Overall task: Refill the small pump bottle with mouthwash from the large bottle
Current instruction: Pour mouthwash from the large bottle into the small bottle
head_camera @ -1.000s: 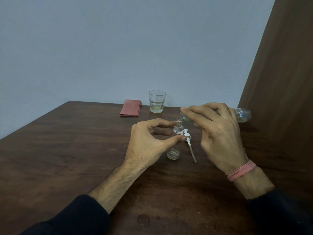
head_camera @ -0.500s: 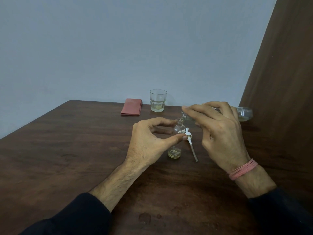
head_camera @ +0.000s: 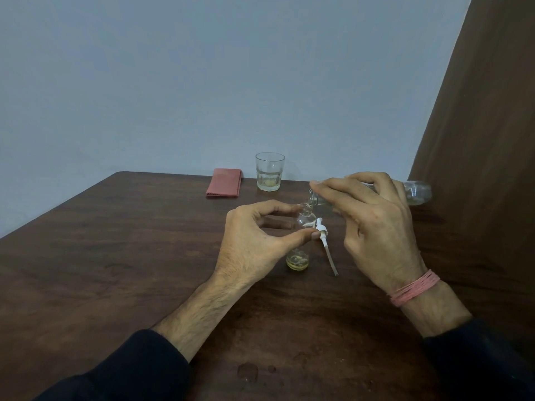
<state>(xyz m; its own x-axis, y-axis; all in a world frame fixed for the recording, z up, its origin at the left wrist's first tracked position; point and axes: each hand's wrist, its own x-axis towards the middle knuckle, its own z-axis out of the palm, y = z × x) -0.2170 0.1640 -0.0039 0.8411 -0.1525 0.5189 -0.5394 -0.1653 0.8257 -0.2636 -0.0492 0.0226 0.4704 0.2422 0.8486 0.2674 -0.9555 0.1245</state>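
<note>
Small clear pump bottle (head_camera: 301, 241): stood upright on the wooden table (head_camera: 115, 256), gripped by the curled fingers and thumb of the left hand (head_camera: 254, 241); shallow yellow liquid is seen at its base.

Large clear bottle (head_camera: 417, 192): held tipped sideways in the closed right hand (head_camera: 373, 227), mouth at the small bottle's neck.

White pump head (head_camera: 408, 230): laid beside the small bottle.

No legible labels are seen.

Yellowish liquid (head_camera: 297, 263) risen at the base of the small bottle (head_camera: 304, 227), below the left hand's (head_camera: 254, 244) grip
</note>
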